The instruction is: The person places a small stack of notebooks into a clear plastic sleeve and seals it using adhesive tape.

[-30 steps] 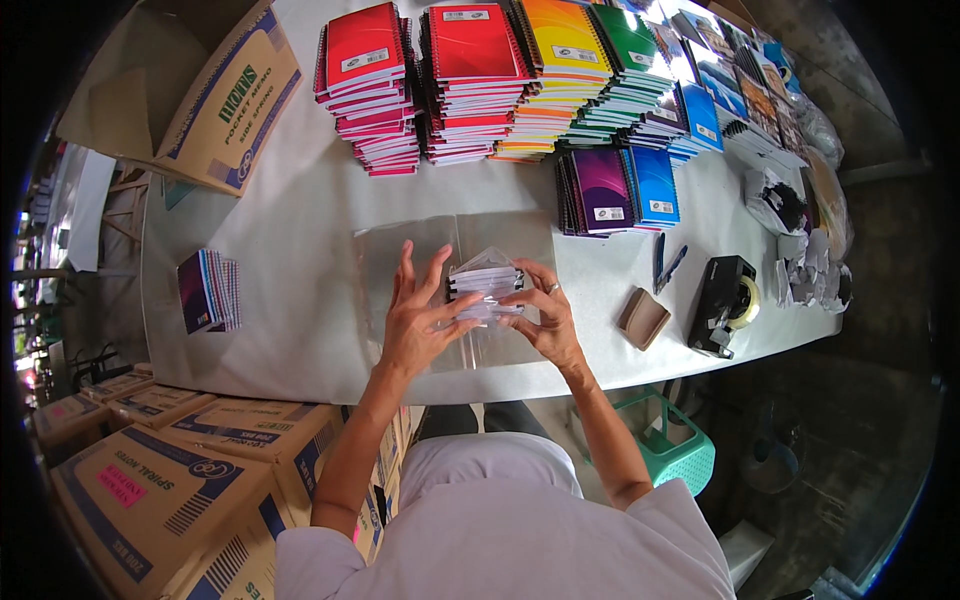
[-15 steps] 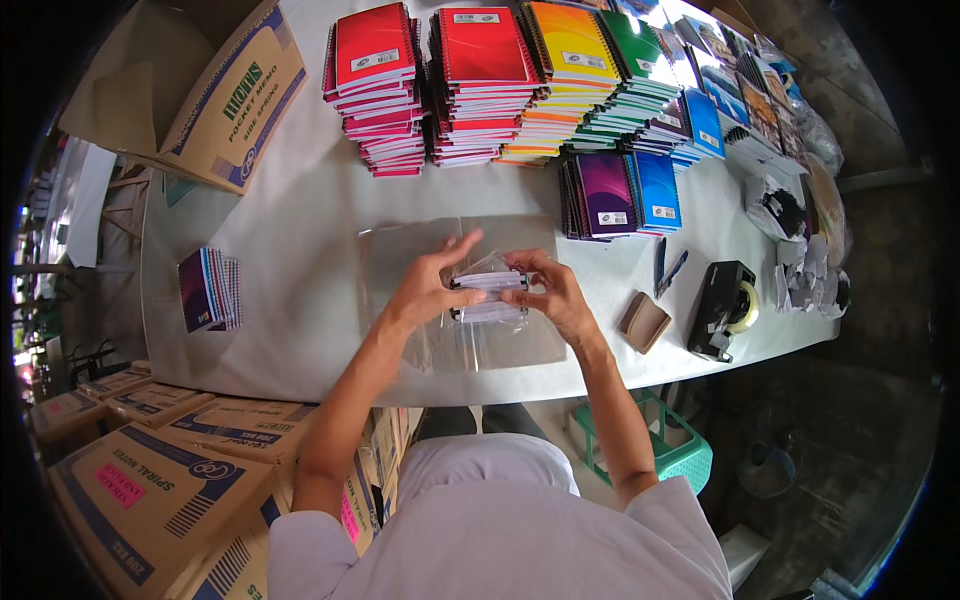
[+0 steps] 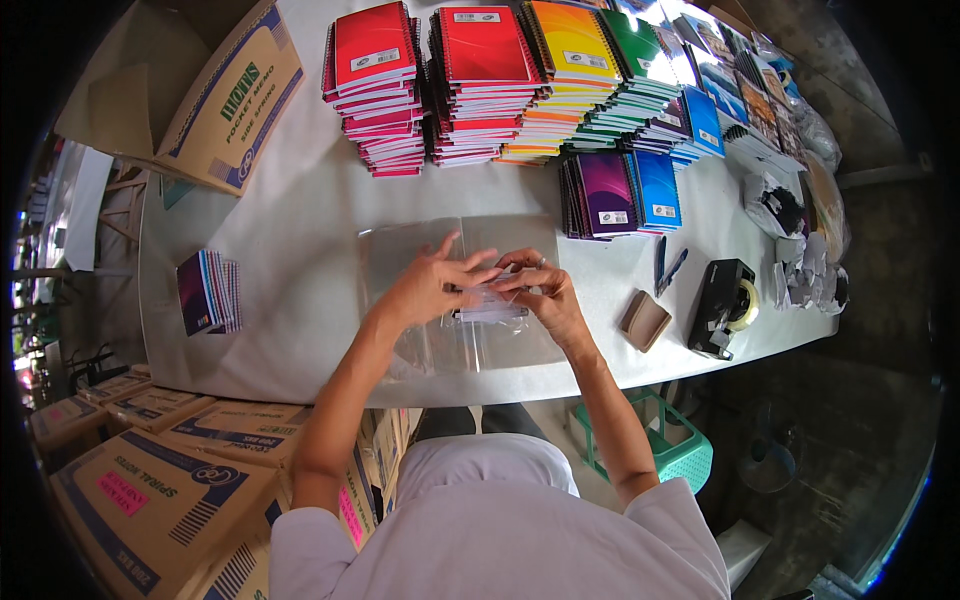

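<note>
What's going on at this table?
A person's left hand and right hand meet over a small white-edged bundle in clear plastic; the fingers hide exactly what each one grips. Clear plastic sheets lie beneath on the table. Stacked notebooks stand beyond, with a tape dispenser to the right.

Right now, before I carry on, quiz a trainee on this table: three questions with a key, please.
1. What are the left hand and right hand touching?
2. True or false: the black tape dispenser stands right of both hands.
3. Which cover colour tops the stack just right of the yellow notebooks: A red, B green, C white?
Key: 1. A bundle in clear plastic. 2. True. 3. B.
</note>
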A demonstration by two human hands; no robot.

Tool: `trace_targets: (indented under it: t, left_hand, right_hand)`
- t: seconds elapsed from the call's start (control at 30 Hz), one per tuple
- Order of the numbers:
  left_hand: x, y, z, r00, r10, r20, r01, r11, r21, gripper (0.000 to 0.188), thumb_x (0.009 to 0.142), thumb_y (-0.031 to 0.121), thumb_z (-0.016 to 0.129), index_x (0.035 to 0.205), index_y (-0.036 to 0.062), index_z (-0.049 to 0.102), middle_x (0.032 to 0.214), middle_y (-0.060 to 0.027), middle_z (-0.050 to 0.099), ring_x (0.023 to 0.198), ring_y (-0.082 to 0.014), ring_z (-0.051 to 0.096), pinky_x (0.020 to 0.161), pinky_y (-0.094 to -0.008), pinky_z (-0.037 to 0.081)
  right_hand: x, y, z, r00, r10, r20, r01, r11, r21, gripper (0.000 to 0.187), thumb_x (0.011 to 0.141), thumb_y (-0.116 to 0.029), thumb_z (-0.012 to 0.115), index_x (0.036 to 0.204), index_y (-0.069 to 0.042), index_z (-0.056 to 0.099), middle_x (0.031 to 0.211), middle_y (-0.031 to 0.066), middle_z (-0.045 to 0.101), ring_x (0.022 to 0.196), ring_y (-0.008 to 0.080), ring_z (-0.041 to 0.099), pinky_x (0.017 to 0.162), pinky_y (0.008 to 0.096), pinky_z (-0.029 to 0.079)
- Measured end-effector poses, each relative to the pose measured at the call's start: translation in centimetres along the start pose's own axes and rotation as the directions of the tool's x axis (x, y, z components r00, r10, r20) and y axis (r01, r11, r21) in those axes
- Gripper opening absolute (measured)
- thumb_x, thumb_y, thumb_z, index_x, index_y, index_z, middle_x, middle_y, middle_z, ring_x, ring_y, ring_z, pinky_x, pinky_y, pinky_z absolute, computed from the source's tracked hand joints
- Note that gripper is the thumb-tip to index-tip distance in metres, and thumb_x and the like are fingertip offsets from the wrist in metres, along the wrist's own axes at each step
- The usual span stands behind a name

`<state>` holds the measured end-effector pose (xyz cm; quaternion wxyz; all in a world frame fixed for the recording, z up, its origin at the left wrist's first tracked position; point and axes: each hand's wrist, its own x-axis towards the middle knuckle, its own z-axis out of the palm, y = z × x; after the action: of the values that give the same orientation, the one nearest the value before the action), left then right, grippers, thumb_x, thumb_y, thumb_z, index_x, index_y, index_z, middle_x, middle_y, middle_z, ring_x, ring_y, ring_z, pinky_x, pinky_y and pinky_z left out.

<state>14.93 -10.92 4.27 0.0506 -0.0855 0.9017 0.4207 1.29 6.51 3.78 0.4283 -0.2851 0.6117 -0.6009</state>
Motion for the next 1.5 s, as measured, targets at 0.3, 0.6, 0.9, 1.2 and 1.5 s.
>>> trace_targets:
  t: [0.3, 0.6, 0.9, 1.2, 1.5]
  left_hand:
    - [-3.5, 4.9, 1.2, 0.964, 0.113, -0.242, 0.029, 0.855, 0.517, 0.058, 0.067, 0.023, 0.079, 0.122, 0.0203, 0.063, 0.144, 0.0112, 0.044, 0.141, -0.0312, 0.025, 0.110, -0.0605, 0.022]
    - [-3.1, 6.3, 2.4, 0.961, 0.118, -0.249, 0.043, 0.830, 0.557, 0.060, 0.073, 0.017, 0.075, 0.130, 0.0219, 0.058, 0.140, 0.0100, 0.050, 0.141, -0.0334, 0.026, 0.114, -0.0582, 0.016]
    - [-3.3, 6.9, 2.8, 0.962, 0.091, -0.258, 0.088, 0.790, 0.606, 0.061, 0.074, 0.013, 0.075, 0.132, 0.0217, 0.056, 0.141, 0.0097, 0.049, 0.142, -0.0350, 0.024, 0.115, -0.0576, 0.016]
    - [-3.4, 6.1, 2.6, 0.953, 0.128, -0.274, 0.068, 0.792, 0.607, 0.058, 0.076, 0.018, 0.073, 0.132, 0.0221, 0.057, 0.139, 0.0099, 0.050, 0.141, -0.0333, 0.025, 0.114, -0.0577, 0.016]
    - [-3.5, 5.6, 3.0, 0.939, 0.138, -0.315, 0.065, 0.827, 0.559, 0.054, 0.077, 0.021, 0.072, 0.130, 0.0255, 0.058, 0.136, 0.0130, 0.052, 0.140, -0.0284, 0.029, 0.112, -0.0602, 0.020]
  right_hand:
    - [-3.8, -4.4, -0.3, 0.891, -0.377, 0.254, 0.401, 0.386, -0.831, 0.039, 0.070, 0.010, 0.062, 0.100, -0.013, 0.074, 0.132, 0.0058, 0.055, 0.110, 0.0206, 0.057, 0.106, 0.0406, 0.034]
    - [-23.9, 2.2, -35.1, 0.382, 0.083, -0.921, -0.478, 0.870, -0.120, 0.038, 0.074, -0.027, 0.077, 0.098, 0.001, 0.071, 0.115, 0.0200, 0.063, 0.108, 0.0277, 0.056, 0.087, 0.0368, 0.043]
    - [-25.4, 6.3, -33.7, 0.587, 0.264, -0.765, 0.078, 0.923, 0.378, 0.032, 0.087, -0.022, 0.069, 0.103, 0.004, 0.064, 0.120, 0.0151, 0.057, 0.119, 0.0293, 0.050, 0.102, 0.0560, 0.039]
    - [-28.2, 8.2, -27.8, 0.117, -0.542, -0.832, -0.928, 0.238, -0.285, 0.006, 0.072, -0.018, 0.074, 0.072, -0.013, 0.071, 0.110, 0.0086, 0.060, 0.099, 0.0324, 0.054, 0.075, 0.0469, 0.044]
    - [-7.8, -7.6, 2.3, 0.908, 0.364, -0.210, -0.245, 0.864, 0.440, 0.020, 0.085, -0.017, 0.071, 0.082, 0.002, 0.068, 0.058, -0.0052, 0.046, 0.046, 0.0027, 0.033, 0.041, 0.0217, 0.021]
